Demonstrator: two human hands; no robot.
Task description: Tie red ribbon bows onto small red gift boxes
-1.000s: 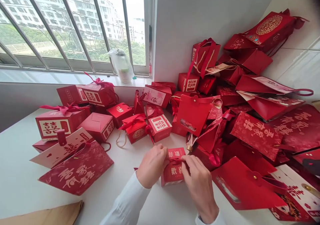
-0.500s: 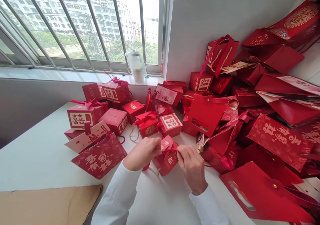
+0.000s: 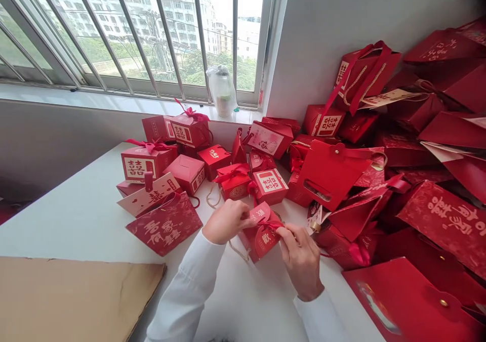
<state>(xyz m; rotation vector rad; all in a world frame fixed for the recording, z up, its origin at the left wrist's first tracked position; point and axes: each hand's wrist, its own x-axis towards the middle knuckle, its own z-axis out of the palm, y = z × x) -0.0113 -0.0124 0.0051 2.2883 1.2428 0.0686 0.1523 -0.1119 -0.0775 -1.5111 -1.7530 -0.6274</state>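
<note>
The left hand (image 3: 228, 222) is closed, pinching a rounded flap (image 3: 261, 213) of a red gift box (image 3: 261, 243), which lies tilted on the tabletop (image 3: 64, 225) between both hands, long axis pointing away, marked 歡. The right hand (image 3: 301, 261) pinches a red ribbon (image 3: 272, 224). Just beyond, a red box (image 3: 270, 187) shows a white 囍 label.

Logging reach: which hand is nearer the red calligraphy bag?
Left. Left hand: just right of the red calligraphy bag, not touching. Right hand: farther, beyond the small red box.
</note>
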